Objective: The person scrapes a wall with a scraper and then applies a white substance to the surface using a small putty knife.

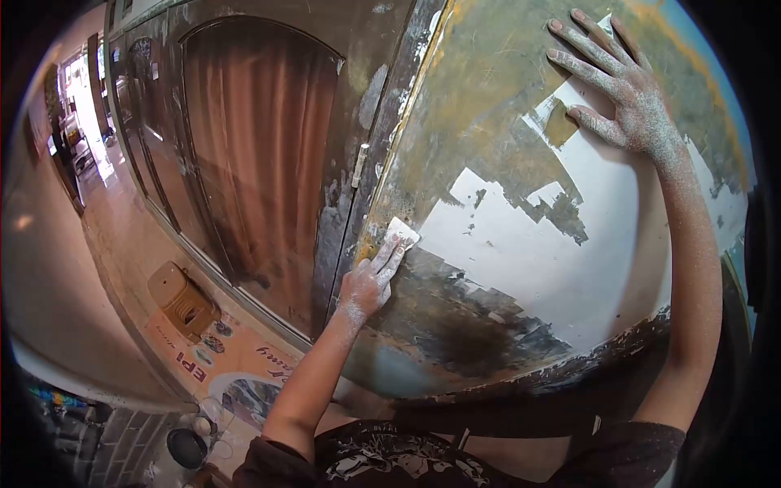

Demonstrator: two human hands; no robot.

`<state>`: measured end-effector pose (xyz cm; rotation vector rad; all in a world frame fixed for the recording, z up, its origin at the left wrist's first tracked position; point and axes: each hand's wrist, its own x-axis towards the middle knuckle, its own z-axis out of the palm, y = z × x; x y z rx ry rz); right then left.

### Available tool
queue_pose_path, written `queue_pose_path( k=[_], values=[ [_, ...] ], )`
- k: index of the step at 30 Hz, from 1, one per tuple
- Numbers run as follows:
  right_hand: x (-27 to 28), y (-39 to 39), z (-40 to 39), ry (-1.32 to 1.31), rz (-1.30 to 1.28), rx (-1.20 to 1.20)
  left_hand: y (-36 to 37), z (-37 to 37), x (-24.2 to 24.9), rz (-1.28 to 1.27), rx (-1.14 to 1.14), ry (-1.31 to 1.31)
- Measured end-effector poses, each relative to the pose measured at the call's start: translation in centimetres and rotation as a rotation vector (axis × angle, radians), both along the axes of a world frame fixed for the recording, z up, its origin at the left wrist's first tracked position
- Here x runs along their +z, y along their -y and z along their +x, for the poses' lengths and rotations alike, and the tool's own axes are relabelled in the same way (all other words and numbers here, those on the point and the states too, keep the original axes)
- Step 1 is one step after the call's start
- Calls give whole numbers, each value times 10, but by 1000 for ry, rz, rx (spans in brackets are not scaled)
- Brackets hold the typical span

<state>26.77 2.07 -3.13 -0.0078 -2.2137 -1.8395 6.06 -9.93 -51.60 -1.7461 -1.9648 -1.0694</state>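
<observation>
My left hand (368,286) grips a small white pad (402,233), its fingers stretched along it, and presses it to the left edge of a large panel (480,106). White dust coats the fingers and wrist. My right hand (622,93) lies spread on the panel's upper right, dusty, partly over a white patch. Broad, jagged areas of white filler (521,260) cover the middle of the panel, among worn green-brown and dark areas. What lies beneath the pad is hidden.
Left of the panel is a dark framed door (260,163) with a reddish curtain behind it, and a hinge (359,166) at the seam. A brown plastic stool (183,299), a printed banner (220,358) and a black round container (187,447) are on the floor.
</observation>
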Motion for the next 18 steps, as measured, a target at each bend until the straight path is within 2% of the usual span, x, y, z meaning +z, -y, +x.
queue_pose_path(
  k=[2, 8, 13, 18],
  values=[
    [-1, 0, -1, -3, -6, 8, -3, -1, -7, 64, -7, 13],
    [-2, 2, 1, -16, -19, -9, 1, -3, 12, 42, 9, -18],
    [-1, 1, 0, -4, -24, 25, -3, -3, 4, 85, -7, 27],
    [-4, 6, 0, -39, -57, -35, -1, 0, 16, 98, -8, 24]
  ],
)
